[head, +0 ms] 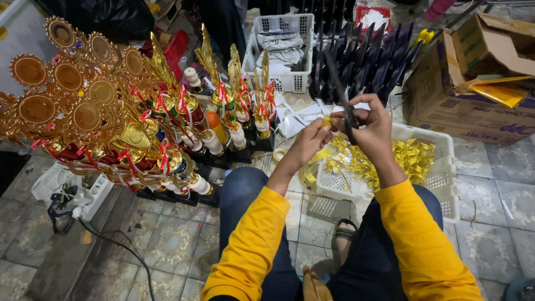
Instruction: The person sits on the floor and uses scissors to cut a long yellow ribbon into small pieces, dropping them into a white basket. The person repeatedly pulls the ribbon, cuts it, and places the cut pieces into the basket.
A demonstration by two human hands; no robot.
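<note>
While my left hand [313, 136] pinches a small gold foil piece [326, 121], my right hand [372, 124] grips a black strip [341, 96] above the white basket [440, 184] of gold foil scraps [409, 156]. Foil looks light, crumples easily; best pinched at its edge.

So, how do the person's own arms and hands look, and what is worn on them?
Both arms are covered by long, bright yellow sleeves that end at the wrists, with plain cuffs and no visible print. The left hand and the right hand are bare: no gloves. No ring, watch or bracelet can be seen from this head view, and no cables run along the arms.
</note>
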